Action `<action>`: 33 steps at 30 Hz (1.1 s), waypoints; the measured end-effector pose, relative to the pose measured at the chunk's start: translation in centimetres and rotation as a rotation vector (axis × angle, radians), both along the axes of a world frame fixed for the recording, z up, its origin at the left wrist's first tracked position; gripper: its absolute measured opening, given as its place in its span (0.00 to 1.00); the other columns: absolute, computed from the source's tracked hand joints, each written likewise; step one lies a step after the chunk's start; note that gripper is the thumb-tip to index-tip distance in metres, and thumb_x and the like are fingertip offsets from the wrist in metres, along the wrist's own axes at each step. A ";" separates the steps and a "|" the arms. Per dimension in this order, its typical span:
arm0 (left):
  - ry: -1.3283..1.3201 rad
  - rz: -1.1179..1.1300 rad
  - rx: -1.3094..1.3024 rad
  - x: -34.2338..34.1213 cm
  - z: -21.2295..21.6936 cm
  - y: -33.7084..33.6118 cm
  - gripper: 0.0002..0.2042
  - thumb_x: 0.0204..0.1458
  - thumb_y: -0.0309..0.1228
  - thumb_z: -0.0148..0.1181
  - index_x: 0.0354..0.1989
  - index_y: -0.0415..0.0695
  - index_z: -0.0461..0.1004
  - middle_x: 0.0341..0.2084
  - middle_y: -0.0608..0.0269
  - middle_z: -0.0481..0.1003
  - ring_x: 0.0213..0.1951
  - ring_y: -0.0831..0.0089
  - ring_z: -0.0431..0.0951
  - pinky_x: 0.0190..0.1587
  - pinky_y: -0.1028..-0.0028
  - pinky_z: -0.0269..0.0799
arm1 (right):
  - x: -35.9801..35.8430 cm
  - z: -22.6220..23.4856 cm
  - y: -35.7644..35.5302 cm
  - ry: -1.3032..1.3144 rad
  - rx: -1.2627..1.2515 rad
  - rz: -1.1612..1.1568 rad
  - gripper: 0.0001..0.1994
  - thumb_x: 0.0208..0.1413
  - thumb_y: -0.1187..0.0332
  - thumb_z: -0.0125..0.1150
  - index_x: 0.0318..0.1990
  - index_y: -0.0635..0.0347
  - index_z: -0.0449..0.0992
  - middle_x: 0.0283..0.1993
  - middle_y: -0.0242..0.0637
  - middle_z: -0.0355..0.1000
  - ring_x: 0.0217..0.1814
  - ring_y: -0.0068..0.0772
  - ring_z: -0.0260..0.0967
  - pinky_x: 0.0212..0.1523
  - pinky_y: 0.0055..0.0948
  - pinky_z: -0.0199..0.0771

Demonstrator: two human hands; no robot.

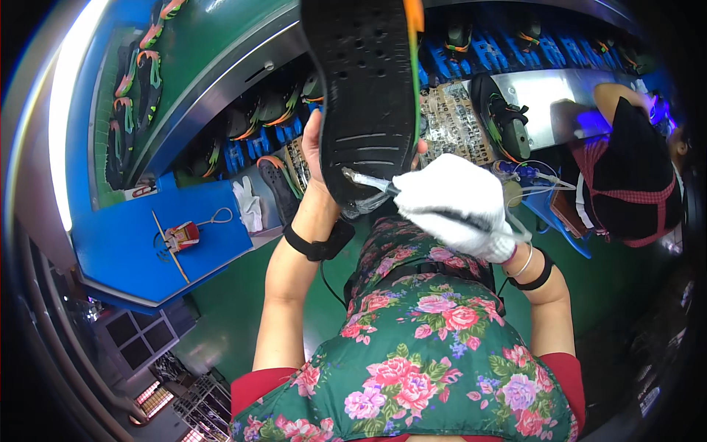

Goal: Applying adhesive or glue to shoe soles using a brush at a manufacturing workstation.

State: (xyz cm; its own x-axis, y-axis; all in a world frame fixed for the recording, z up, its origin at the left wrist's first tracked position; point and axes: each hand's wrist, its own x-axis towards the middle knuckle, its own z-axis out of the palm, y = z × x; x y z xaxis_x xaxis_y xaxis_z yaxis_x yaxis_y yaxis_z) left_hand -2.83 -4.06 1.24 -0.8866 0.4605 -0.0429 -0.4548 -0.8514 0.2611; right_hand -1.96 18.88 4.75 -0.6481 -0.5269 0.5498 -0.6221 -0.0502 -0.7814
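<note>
My bare left hand (317,151) grips a long black shoe sole (368,96) with an orange and green edge, its perforated side facing up. A fingertip shows on the sole's far right edge. In my right hand (460,202), which wears a white knit glove, is a brush (372,182) with a pale handle end. Its tip rests on the heel end of the sole, where the surface looks wet and shiny. A thin clear tube runs near my right wrist.
On the left stands a blue table (118,250) with a red item and a stick. A white glove (247,206) and another sole (278,184) lie beside it. A black shoe (501,118) sits on the taped board ahead. Shoes fill blue racks (490,55). A co-worker (626,162) is at right.
</note>
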 end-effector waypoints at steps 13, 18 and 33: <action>-0.200 0.000 -0.176 0.0 0.7 -1.8 0.28 0.66 0.46 0.50 0.65 0.36 0.71 0.58 0.40 0.76 0.57 0.50 0.80 0.61 0.52 0.76 | -0.2 1.0 0.8 0.338 0.210 0.202 0.12 0.52 0.70 0.73 0.46 0.55 0.85 0.42 0.36 0.83 0.38 0.37 0.79 0.40 0.34 0.79; -0.240 -0.022 -0.228 -0.3 0.9 -2.2 0.25 0.66 0.42 0.51 0.60 0.32 0.74 0.53 0.41 0.79 0.50 0.52 0.84 0.59 0.56 0.79 | 0.9 0.6 -0.2 0.006 0.000 0.335 0.14 0.47 0.73 0.76 0.43 0.51 0.87 0.43 0.36 0.84 0.41 0.37 0.81 0.42 0.32 0.80; -0.210 -0.027 -0.033 1.1 -1.3 -0.9 0.41 0.64 0.61 0.42 0.74 0.39 0.58 0.64 0.32 0.69 0.55 0.32 0.77 0.61 0.41 0.73 | 0.4 -1.3 -0.5 -0.798 -0.151 0.182 0.11 0.51 0.76 0.75 0.43 0.63 0.87 0.42 0.39 0.85 0.45 0.30 0.82 0.50 0.30 0.81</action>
State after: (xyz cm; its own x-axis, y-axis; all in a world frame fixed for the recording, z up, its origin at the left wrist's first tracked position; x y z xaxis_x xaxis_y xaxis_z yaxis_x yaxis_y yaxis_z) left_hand -1.78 -4.91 -0.02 -0.8442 0.4790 -0.2408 -0.5244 -0.8310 0.1856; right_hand -1.59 18.38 3.45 -0.7848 -0.6188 0.0347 0.1437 -0.2361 -0.9610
